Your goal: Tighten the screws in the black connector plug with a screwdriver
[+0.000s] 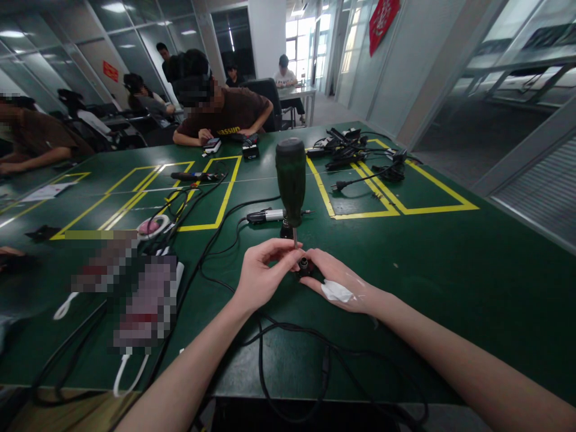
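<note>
screwdriver (pixel 290 180) upright | tip hidden btwn fingers | small part (pixel 304 264) unclear

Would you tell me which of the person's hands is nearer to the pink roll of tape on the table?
Left. The left hand lies right of the pink tape roll, across the cables; the right hand sits farther right, beyond the screwdriver.

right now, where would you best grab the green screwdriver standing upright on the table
Grip the thick green handle of the screwdriver around its middle, coming from the right side or from above. It stands upright with its thin shaft pointing down into the small black part pinched between the left hand and right hand, so the low end is crowded. The handle is clear all round.
</note>
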{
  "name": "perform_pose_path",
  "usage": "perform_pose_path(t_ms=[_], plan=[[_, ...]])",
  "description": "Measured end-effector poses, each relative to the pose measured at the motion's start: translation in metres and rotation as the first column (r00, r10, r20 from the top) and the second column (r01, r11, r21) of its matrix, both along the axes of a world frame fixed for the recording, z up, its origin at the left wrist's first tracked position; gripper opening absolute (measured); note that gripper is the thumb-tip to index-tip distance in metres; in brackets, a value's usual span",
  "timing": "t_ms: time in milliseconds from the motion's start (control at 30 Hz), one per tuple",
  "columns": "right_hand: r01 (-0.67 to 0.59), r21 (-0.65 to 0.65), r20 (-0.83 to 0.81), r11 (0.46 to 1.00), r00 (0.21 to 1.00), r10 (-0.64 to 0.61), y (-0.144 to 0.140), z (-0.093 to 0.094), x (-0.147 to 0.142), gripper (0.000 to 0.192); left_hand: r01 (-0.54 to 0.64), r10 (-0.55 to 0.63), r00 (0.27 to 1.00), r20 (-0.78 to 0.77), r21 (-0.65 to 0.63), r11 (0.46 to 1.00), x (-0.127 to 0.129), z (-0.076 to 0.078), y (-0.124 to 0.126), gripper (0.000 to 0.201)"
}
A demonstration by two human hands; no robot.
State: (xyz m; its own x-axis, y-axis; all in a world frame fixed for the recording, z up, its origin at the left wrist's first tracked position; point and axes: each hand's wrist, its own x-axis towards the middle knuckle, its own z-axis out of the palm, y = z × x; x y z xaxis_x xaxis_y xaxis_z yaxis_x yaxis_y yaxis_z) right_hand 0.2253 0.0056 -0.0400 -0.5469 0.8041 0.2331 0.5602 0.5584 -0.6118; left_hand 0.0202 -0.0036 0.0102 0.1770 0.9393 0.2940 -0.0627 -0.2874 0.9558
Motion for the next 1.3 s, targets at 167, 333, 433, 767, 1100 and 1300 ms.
perform_pose_path(t_ms=[167,333,433,767,1100,1300], plan=[[-0.012,-0.001,0.000,1.000,1.000,0.012,0.001,0.000,0.000,0.022,0.004,-0.003,1.000,-0.027,0.043,0.999,-0.001,0.000,0.000,0.029],[-0.008,0.005,0.005,1.000,1.000,0.008,0.001,-0.001,0.000,0.019,-0.013,0.014,1.000,-0.016,0.005,1.000,0.001,0.000,0.001,0.024],[-0.004,0.009,0.003,1.000,1.000,0.004,0.002,-0.002,-0.001,0.018,-0.025,0.025,1.000,0.006,-0.001,1.000,0.001,0.002,0.000,0.022],[-0.067,-0.021,-0.071,0.998,0.995,0.066,0.001,0.006,0.001,0.025,-0.025,0.026,0.999,-0.031,0.047,0.999,-0.001,0.004,0.001,0.020],[0.104,-0.084,-0.140,0.991,0.983,-0.115,0.034,0.008,0.007,0.024,-0.038,0.038,0.999,-0.011,0.014,0.999,-0.001,0.004,0.000,0.015],[-0.099,0.028,-0.106,0.995,0.989,0.101,0.062,0.010,-0.017,0.022,-0.012,0.012,1.000,-0.012,0.012,1.000,-0.001,0.005,0.000,0.016]])
